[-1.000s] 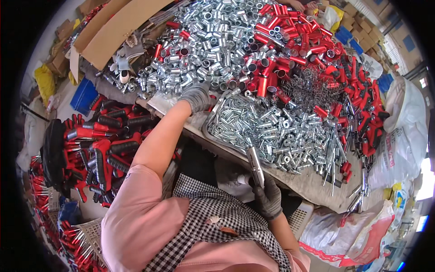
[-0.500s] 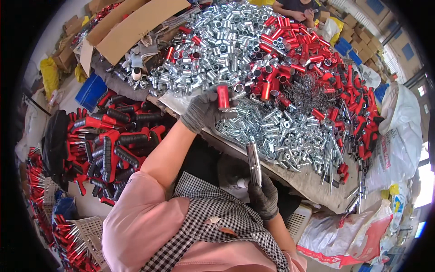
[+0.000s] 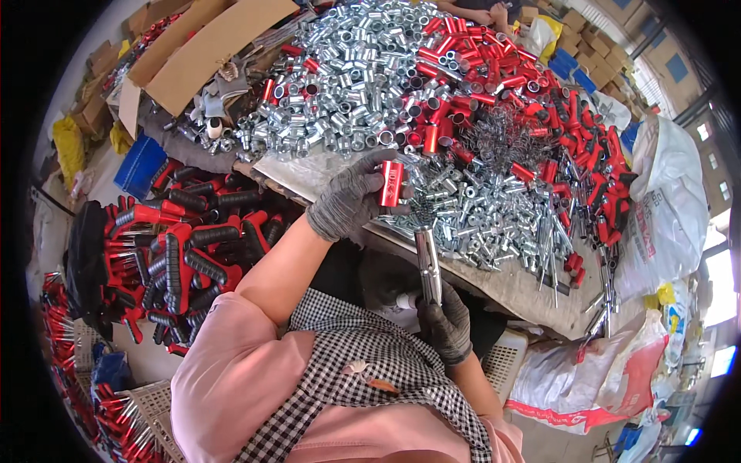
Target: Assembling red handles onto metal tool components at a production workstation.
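Observation:
In my gloved left hand [image 3: 353, 194] a short red metal sleeve [image 3: 391, 184] is pinched between thumb and fingers, in front of the table edge. Lower and to the right, my gloved right hand [image 3: 448, 324] is closed round the bottom of a shiny chrome tube [image 3: 428, 262], which points up and leans slightly left. The sleeve is above and left of the tube's top, apart from it. Something dark and coiled shows just above the tube's mouth; whether it sits in the tube or lies behind it, I cannot tell. Small silver fittings [image 3: 478, 216] lie heaped beyond the tube.
Silver collars [image 3: 340, 92], red sleeves [image 3: 455, 54] and wire springs [image 3: 505, 139] are piled on the table. Red-and-black handled tools [image 3: 181, 262] are stacked at left, near a blue bin [image 3: 139, 166]. White sacks [image 3: 664, 208] stand at right. Another person's hands [image 3: 494, 14] show at the far side.
The red sleeve has moved right and slightly down in my left hand and turned, showing its marked side. The chrome tube has risen slightly in my right hand. The view has shifted a little.

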`<control>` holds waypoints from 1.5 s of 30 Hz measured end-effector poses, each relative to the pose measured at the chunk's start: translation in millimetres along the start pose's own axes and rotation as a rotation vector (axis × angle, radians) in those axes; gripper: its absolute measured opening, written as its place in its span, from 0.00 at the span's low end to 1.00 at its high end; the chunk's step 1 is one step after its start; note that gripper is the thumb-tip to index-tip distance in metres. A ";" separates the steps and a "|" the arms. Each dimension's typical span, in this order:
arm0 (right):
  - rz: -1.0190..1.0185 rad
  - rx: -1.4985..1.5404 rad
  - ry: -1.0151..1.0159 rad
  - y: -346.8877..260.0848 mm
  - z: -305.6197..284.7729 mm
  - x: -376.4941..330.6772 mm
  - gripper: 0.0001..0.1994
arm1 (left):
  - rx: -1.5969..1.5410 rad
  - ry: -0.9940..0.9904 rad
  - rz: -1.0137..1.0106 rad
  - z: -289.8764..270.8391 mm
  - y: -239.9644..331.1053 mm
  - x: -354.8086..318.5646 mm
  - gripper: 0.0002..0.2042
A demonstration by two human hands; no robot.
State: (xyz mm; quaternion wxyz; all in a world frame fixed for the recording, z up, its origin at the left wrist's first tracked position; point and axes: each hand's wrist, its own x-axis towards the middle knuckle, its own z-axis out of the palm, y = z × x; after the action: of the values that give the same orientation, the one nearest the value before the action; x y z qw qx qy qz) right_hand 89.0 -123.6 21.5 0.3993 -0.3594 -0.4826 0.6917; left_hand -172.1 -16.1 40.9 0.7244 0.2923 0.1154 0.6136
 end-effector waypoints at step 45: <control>0.254 0.292 -0.116 61.9 39.7 37.3 0.27 | 0.267 0.005 -0.079 -32.9 -79.1 -52.8 0.35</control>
State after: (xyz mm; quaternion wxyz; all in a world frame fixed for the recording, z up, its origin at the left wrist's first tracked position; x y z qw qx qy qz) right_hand 25.5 -118.5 -30.8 0.3283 -0.3153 -0.3499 0.8188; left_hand -136.0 -63.4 -40.3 0.7023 0.3798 0.2094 0.5645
